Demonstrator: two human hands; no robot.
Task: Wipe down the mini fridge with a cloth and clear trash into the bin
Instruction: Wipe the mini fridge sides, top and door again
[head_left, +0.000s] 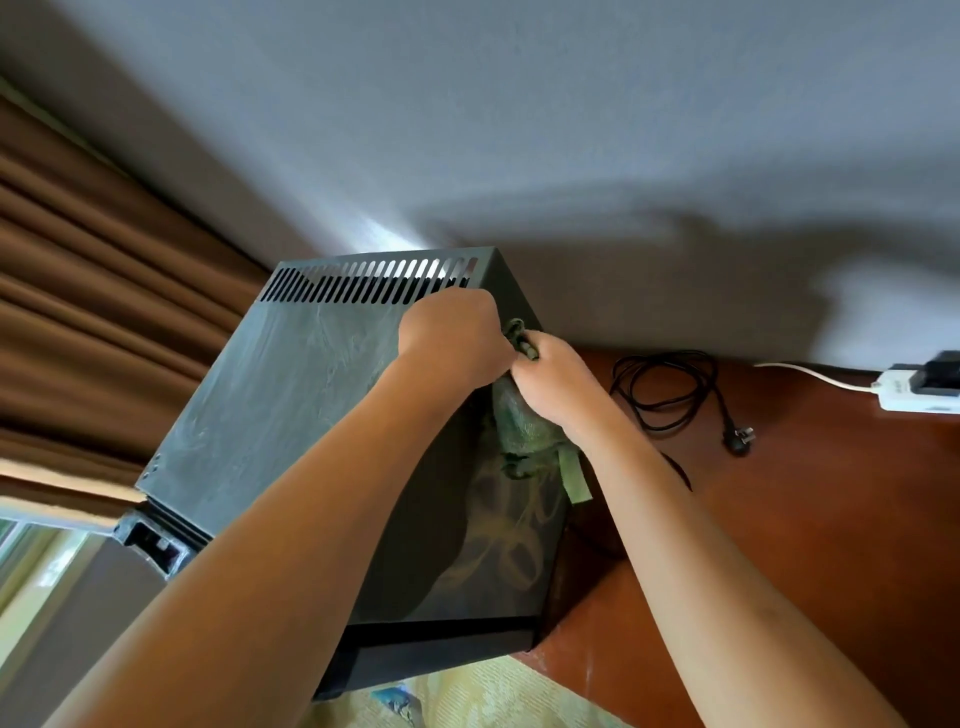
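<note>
The black mini fridge (291, 395) stands on a reddish wooden surface, its dusty top with vent slots facing me. My left hand (454, 338) and my right hand (553, 376) meet at the fridge's upper right edge, and both grip a crumpled green cloth (519, 421). The cloth hangs down the fridge's right side, where wipe streaks show on the panel. A small end of the cloth sticks up between my two hands.
A coiled black power cord with its plug (740, 439) lies on the wooden surface (805, 519) right of the fridge. A white power strip (919, 395) sits at the far right by the wall. Brown curtains (93, 312) hang at left. Yellowish fabric (483, 696) lies below the fridge.
</note>
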